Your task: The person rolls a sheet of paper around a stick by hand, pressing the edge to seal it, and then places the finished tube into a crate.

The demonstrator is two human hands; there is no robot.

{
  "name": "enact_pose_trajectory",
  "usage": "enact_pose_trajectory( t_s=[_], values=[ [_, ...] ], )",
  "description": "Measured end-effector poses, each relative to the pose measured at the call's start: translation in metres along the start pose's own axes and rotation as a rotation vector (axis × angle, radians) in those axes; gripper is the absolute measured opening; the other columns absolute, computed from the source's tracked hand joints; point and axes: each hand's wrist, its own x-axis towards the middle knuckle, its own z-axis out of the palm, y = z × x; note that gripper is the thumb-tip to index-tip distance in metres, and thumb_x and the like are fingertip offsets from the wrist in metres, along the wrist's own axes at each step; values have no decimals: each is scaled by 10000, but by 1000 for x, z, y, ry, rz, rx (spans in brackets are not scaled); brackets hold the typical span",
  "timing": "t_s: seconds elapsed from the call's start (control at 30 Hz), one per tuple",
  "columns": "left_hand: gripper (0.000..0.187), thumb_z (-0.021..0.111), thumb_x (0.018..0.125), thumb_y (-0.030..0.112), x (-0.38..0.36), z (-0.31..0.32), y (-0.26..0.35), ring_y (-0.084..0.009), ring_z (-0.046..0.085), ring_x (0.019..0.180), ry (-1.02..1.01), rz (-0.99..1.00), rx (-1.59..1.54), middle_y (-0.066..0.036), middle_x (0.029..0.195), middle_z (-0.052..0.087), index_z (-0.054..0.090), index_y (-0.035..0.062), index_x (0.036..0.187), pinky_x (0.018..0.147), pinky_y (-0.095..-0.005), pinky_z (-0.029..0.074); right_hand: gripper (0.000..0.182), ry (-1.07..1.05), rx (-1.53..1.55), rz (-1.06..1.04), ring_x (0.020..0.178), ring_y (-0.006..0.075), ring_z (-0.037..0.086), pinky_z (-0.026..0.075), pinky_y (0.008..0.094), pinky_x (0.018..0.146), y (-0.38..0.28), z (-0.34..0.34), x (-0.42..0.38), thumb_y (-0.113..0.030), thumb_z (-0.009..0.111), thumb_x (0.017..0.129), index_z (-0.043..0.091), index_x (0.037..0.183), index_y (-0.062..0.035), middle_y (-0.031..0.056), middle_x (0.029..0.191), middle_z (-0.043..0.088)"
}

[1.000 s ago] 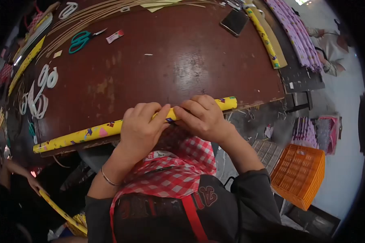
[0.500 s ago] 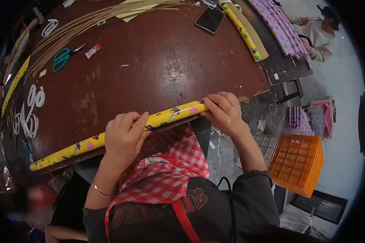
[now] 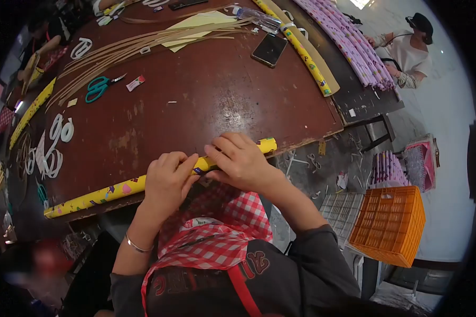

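Along the near edge of the brown table [image 3: 206,100] lies a long yellow patterned roll [image 3: 111,191], running from the left corner to just past the middle of the edge. Both hands sit on it side by side, almost touching. The left hand [image 3: 168,182] curls over the roll, fingers pressed together and thumb pushed against the paper. The right hand [image 3: 240,161] covers the roll near its right end, fingers bent and close, pinching the paper with the thumb. Farther back on the table rest teal scissors [image 3: 99,87], a dark phone [image 3: 269,49], thin cane strips [image 3: 143,42] and a second yellow roll [image 3: 305,55]. An orange crate [image 3: 391,224] stands on the floor at right.
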Motion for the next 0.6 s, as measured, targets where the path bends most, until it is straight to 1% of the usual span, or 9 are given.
enact_pose_trajectory(
  t_s=[0.07, 0.1, 0.2, 0.23, 0.33, 0.4, 0.43, 0.57, 0.6],
  values=[
    [475, 790, 735, 181, -2, 1, -2, -249, 590, 919, 10, -8, 11, -49, 1019, 597, 667, 76, 1182, 747, -397, 446, 499, -177, 7, 41, 935, 280, 590, 505, 400, 777, -1, 23, -5, -336, 792, 745, 648, 1119, -39, 86, 1021, 607],
    [477, 791, 734, 195, -3, 3, -3, -247, 591, 917, 42, 13, 28, -46, 1017, 600, 662, 82, 1179, 744, -395, 446, 480, -131, 11, 32, 873, 258, 579, 499, 392, 736, -1, 25, -5, -328, 787, 748, 656, 1119, -55, 67, 958, 595],
    [481, 794, 728, 221, -5, 10, -4, -242, 595, 914, 110, 17, 40, -41, 1008, 609, 653, 90, 1170, 739, -395, 446, 462, -122, -4, 11, 865, 258, 584, 500, 392, 725, 1, 23, -5, -320, 777, 760, 657, 1126, -64, 62, 938, 601],
    [484, 797, 724, 233, -8, 10, -5, -241, 597, 914, 133, 22, 32, -38, 1000, 614, 648, 91, 1162, 738, -395, 446, 444, -149, 4, 10, 840, 269, 583, 499, 393, 711, 0, 20, -1, -283, 783, 758, 657, 1120, -60, 70, 924, 604],
    [462, 798, 724, 252, -21, 10, -13, -232, 606, 902, 201, 15, 70, -31, 980, 627, 648, 85, 1127, 741, -390, 447, 431, -189, 37, 11, 831, 298, 581, 499, 407, 722, 2, 17, 3, -218, 803, 731, 661, 1101, -51, 94, 933, 607],
    [464, 798, 733, 245, -33, 5, -20, -244, 613, 911, 225, -27, 115, -45, 1006, 640, 655, 75, 1141, 748, -393, 456, 419, -170, 15, -10, 840, 307, 584, 499, 419, 736, 3, 17, 4, -214, 797, 743, 663, 1099, -41, 102, 929, 610],
    [467, 798, 743, 237, -40, 1, -23, -257, 621, 919, 237, -23, 126, -60, 1032, 652, 661, 65, 1155, 755, -397, 464, 392, -160, 42, 5, 860, 307, 578, 496, 419, 749, 3, 19, 4, -253, 782, 776, 660, 1091, -55, 98, 932, 611],
    [410, 801, 744, 262, -48, -3, -25, -238, 620, 933, 202, -96, 146, -33, 1020, 652, 667, 119, 1104, 771, -383, 458, 389, -195, 48, -27, 853, 324, 577, 493, 435, 744, 2, 16, 7, -239, 771, 798, 676, 1116, -37, 118, 922, 611],
    [367, 797, 748, 292, -46, -1, -24, -231, 611, 923, 193, -122, 169, -14, 973, 631, 654, 146, 1053, 764, -385, 450, 387, -210, 39, -6, 852, 328, 576, 490, 436, 743, 1, 15, 8, -233, 771, 798, 674, 1115, -33, 119, 921, 611]
  ],
)
